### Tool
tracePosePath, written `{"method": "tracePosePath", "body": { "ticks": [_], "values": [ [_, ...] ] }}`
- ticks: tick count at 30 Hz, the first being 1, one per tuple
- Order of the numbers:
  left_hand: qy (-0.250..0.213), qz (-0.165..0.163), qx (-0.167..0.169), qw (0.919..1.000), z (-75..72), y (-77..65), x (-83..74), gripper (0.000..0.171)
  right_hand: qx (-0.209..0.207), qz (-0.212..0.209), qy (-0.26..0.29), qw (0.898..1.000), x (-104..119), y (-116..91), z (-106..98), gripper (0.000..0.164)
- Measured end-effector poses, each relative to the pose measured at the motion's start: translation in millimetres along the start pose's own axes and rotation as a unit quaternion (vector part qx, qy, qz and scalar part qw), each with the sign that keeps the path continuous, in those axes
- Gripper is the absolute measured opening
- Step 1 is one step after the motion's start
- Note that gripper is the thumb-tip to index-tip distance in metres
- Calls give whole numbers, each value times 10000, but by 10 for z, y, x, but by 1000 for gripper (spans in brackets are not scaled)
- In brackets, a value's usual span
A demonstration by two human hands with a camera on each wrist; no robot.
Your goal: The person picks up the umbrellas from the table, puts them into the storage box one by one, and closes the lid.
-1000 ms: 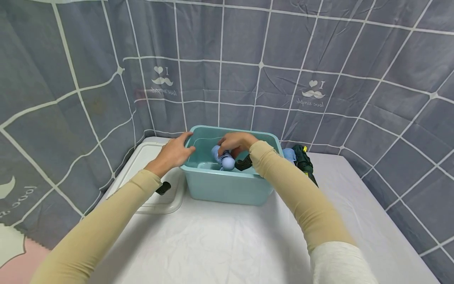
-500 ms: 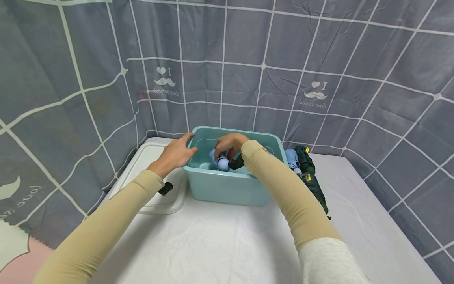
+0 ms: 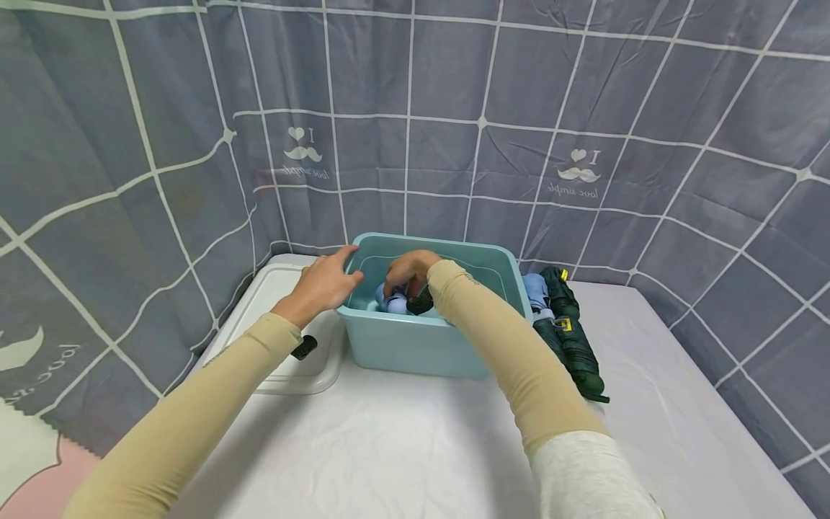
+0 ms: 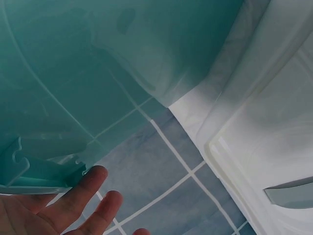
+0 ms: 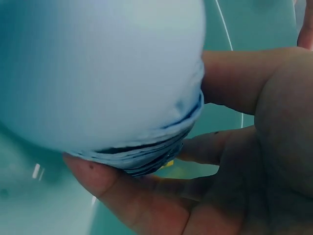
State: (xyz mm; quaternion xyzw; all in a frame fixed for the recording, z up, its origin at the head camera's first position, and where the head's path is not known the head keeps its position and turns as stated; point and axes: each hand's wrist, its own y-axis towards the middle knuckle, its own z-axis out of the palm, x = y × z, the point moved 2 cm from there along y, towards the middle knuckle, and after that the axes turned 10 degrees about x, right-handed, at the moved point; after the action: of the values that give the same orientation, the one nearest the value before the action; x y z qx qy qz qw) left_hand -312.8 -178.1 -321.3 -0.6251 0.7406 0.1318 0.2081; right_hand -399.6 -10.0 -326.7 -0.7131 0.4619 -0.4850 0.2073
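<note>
Inside the teal plastic bin point(image 3: 415, 347), my right hand point(image 3: 407, 272) grips a light blue folded umbrella point(image 3: 393, 303) low toward the left end. The right wrist view shows its smooth rounded end point(image 5: 112, 73) up close, with gathered fabric below and my thumb and fingers point(image 5: 122, 196) around it. At the bin's left rim rests my left hand point(image 3: 324, 285). Its fingers point(image 4: 73, 203) lie extended under the rim on the outer side, as the left wrist view shows. The lower part of the held umbrella is hidden by the bin wall and my hand.
A white lid point(image 3: 259, 285) lies flat left of the bin, on the white-covered table point(image 3: 389, 440). Against the bin's right side lie another blue folded umbrella point(image 3: 537, 292) and dark green folded umbrellas point(image 3: 580, 349). A grey checked curtain point(image 3: 441, 151) hangs close behind.
My right hand has moved left and lower within the bin, carrying the blue umbrella. The left hand stays at the rim. More of the umbrellas on the right has come into view.
</note>
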Motion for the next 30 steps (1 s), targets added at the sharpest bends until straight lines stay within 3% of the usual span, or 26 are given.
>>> {"method": "tracePosePath", "body": {
  "ticks": [7,15,18,24,30],
  "values": [
    [36,47,10,10000,18,5,-5,65,-96,28,-65,9999,68,45,8,33],
    [38,20,11,10000,32,1,-21,65,-28,-123,16,9999,133,76,34,30],
    [43,9,7,10000,23,1,-18,66,118,-229,410,9988,155,80,52,32],
    [78,16,2,10000,2,-6,-4,66,380,-552,1498,9864,188,62,71,62],
    [85,9,20,10000,-11,-16,-2,65,286,-682,1488,9861,230,7,44,70]
  ]
}}
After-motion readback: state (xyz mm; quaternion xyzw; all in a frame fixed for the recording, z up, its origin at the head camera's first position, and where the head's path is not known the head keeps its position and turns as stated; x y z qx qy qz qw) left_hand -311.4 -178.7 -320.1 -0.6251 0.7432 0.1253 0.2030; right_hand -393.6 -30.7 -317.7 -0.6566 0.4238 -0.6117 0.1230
